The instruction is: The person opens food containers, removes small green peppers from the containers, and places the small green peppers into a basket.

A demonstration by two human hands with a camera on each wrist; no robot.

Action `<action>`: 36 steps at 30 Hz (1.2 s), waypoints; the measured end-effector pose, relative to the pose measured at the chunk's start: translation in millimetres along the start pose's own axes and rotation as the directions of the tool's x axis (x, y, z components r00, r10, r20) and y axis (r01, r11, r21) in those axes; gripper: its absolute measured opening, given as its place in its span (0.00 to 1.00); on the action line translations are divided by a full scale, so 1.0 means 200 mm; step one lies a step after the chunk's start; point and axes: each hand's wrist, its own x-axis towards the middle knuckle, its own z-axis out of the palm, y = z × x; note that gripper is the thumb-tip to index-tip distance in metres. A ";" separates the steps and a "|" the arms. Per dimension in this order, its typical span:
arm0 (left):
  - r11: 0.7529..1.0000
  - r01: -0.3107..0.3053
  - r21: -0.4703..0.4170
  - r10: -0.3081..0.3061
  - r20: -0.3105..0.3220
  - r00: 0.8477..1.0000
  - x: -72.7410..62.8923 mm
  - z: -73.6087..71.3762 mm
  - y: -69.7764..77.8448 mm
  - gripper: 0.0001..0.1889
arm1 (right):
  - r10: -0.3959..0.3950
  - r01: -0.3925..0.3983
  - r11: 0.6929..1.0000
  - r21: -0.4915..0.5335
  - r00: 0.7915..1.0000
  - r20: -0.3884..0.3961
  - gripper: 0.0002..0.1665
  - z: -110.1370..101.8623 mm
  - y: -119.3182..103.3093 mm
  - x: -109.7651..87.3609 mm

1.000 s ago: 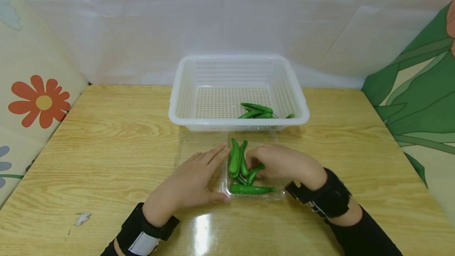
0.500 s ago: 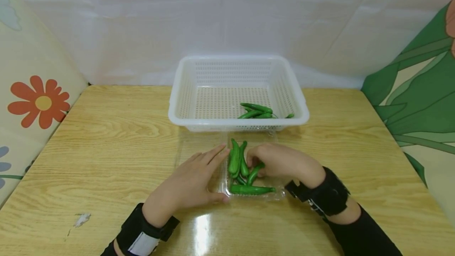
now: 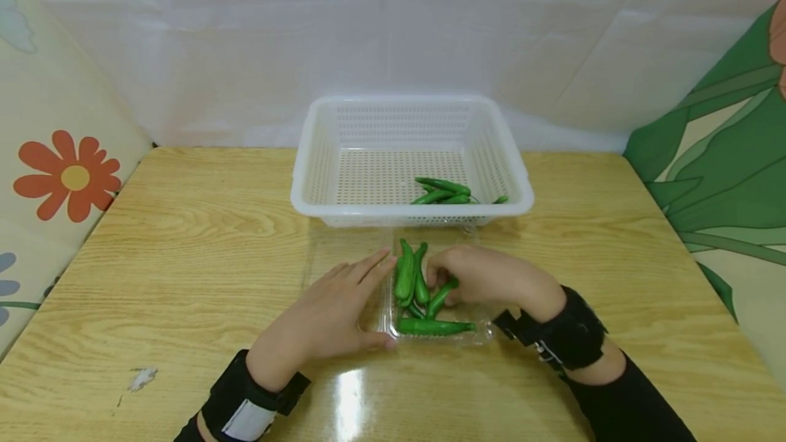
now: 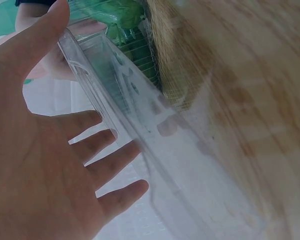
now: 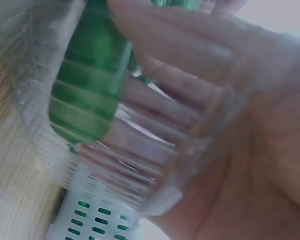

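Observation:
A clear plastic clamshell box (image 3: 484, 337) lies opened flat on the table, several green chili peppers (image 3: 405, 275) in its right half. One long pepper (image 3: 437, 327) lies across the near end. Over the box's left half (image 3: 338, 244), my left hand (image 3: 328, 316) spreads with extended fingers; its thumb and fingertips lie along the middle edge, also in the left wrist view. My right hand (image 3: 488, 282) reaches into the right half, curled fingers pinching a short tilted pepper (image 3: 439, 299). Through the ribbed clear wall, the right wrist view shows a pepper (image 5: 87, 85) beside the thumb; some fingertips are hidden.
Directly behind the box stands a white perforated basket (image 3: 408, 211) holding several more green peppers (image 3: 445, 191) at its near right. A white cloth (image 3: 245, 46) hangs behind the wooden table (image 3: 184, 237), with printed panels on both sides.
Little differs: my right hand and wrist shift very slightly, and the pepper at its fingers tilts a touch. The left hand, box and basket stay in place.

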 end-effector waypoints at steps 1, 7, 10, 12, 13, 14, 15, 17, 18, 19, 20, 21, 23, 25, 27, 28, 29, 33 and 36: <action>1.000 0.000 0.001 0.000 0.000 1.000 0.00 0.00 0.00 0.59 | 0.001 -0.001 1.000 0.008 1.000 -0.003 0.16 0.00 0.00 0.00; 1.000 -0.004 0.010 0.004 -0.005 1.000 0.00 0.00 0.00 0.59 | -0.032 0.033 0.999 0.025 0.999 -0.024 0.16 -0.01 0.00 -0.01; 1.000 -0.003 0.007 0.003 -0.005 1.000 0.00 0.00 0.00 0.59 | -0.027 0.027 1.000 -0.003 0.999 -0.031 0.14 -0.01 0.01 -0.02; 1.000 -0.003 0.005 0.003 -0.004 1.000 0.00 0.00 0.00 0.59 | -0.017 0.016 0.999 -0.029 0.999 -0.034 0.13 -0.02 0.00 -0.02; 1.000 -0.003 0.005 0.003 -0.004 1.000 0.00 0.00 0.00 0.59 | -0.014 0.012 0.999 -0.041 0.999 -0.035 0.12 -0.02 0.00 -0.02; 1.000 -0.003 0.005 0.003 -0.005 1.000 0.00 0.00 0.00 0.59 | -0.012 0.010 0.999 -0.050 0.999 -0.036 0.12 -0.02 0.00 -0.02; 1.000 -0.003 0.004 0.003 -0.005 1.000 0.00 0.00 0.00 0.59 | -0.016 0.013 0.998 -0.057 0.999 -0.036 0.12 -0.02 0.00 -0.02; 1.000 -0.002 0.002 0.002 -0.006 1.000 0.00 0.00 0.00 0.59 | -0.015 0.013 0.998 -0.059 0.999 -0.035 0.11 -0.03 0.00 -0.03; 1.000 0.000 0.002 0.000 -0.004 1.000 0.00 0.00 0.00 0.59 | -0.013 0.011 0.998 -0.058 0.999 -0.034 0.10 -0.03 0.00 -0.03; 1.000 0.000 0.002 0.000 -0.005 1.000 0.00 0.00 0.00 0.59 | -0.012 0.010 0.998 -0.058 0.999 -0.034 0.10 -0.03 -0.01 -0.03; 1.000 0.001 0.002 -0.001 -0.004 1.000 0.00 0.00 0.00 0.59 | -0.010 0.009 0.998 -0.055 0.999 -0.032 0.09 -0.03 -0.01 -0.03; 1.000 0.002 0.003 -0.002 -0.003 1.000 0.00 0.00 0.00 0.59 | -0.006 0.005 0.999 -0.052 1.000 -0.031 0.09 -0.04 -0.01 -0.04; 1.000 0.002 0.005 -0.001 -0.004 1.000 0.00 0.00 0.00 0.59 | 0.010 -0.011 0.999 -0.037 1.000 -0.029 0.08 -0.04 -0.01 -0.04; 1.000 -0.001 0.007 0.001 -0.005 1.000 0.00 0.00 0.00 0.59 | 0.014 -0.015 1.000 -0.027 0.999 -0.036 0.07 -0.05 -0.01 -0.05; 1.000 -0.002 0.009 0.002 -0.004 1.000 0.00 0.00 0.00 0.59 | 0.015 -0.016 1.000 -0.020 0.999 -0.047 0.07 -0.05 -0.01 -0.05; 1.000 -0.002 0.009 0.002 -0.004 1.000 0.00 0.00 0.00 0.59 | 0.013 -0.015 1.000 -0.023 0.998 -0.056 0.07 -0.05 -0.01 -0.06; 1.000 -0.001 0.008 0.001 -0.003 1.000 0.00 0.00 0.00 0.59 | 0.011 -0.013 1.000 -0.028 0.998 -0.064 0.08 -0.06 -0.01 -0.06; 1.000 0.008 0.008 -0.008 0.004 1.000 0.00 0.00 0.00 0.59 | 0.007 -0.012 0.998 -0.056 0.995 -0.096 0.10 -0.07 -0.01 -0.08; 1.000 0.016 0.006 -0.016 0.012 1.000 0.00 0.00 0.00 0.60 | 0.008 -0.016 0.997 -0.069 0.994 -0.109 0.11 -0.08 -0.02 -0.08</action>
